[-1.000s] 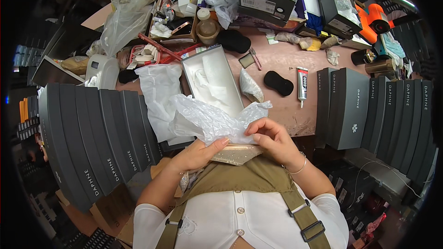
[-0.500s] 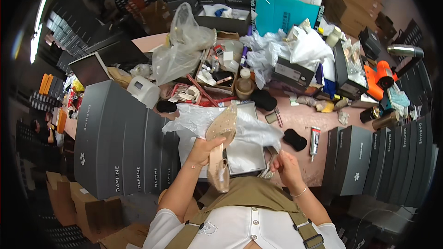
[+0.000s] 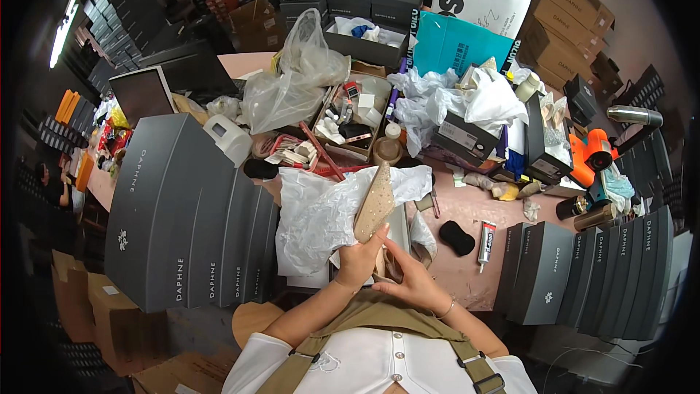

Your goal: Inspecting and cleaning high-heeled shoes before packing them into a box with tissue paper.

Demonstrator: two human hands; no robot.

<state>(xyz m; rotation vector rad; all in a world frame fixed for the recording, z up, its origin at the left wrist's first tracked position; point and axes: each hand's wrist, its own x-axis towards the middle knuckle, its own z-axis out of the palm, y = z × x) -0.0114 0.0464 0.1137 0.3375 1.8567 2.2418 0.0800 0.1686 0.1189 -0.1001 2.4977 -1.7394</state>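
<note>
A beige pointed shoe (image 3: 377, 201) dotted with small sparkling studs is held up in front of my body, toe pointing away. My left hand (image 3: 356, 268) wraps around its middle. At its rear part, my right hand (image 3: 414, 281) has thumb and fingers on either side, and the shoe's back end is partly hidden between the hands. White tissue paper (image 3: 310, 211) lies spread and crumpled beneath and beyond the shoe. It covers much of an open shoebox (image 3: 399, 226). A pale, folded piece (image 3: 423, 239) lies right of the box; I cannot tell what it is.
Tall rows of dark grey shoeboxes stand at left (image 3: 157, 211) and right (image 3: 543, 270). On the pink table, a black oval pad (image 3: 456, 238) and a glue tube (image 3: 486, 244) lie to the right. Farther back are a brown bottle (image 3: 387, 144), a plastic bag (image 3: 292, 87) and an orange tool (image 3: 592, 157).
The shoe has turned from hanging toe-up at a slant to pointing away, slightly rightward. My right hand has left the tissue's right edge and come across to the shoe. The tissue has shifted left.
</note>
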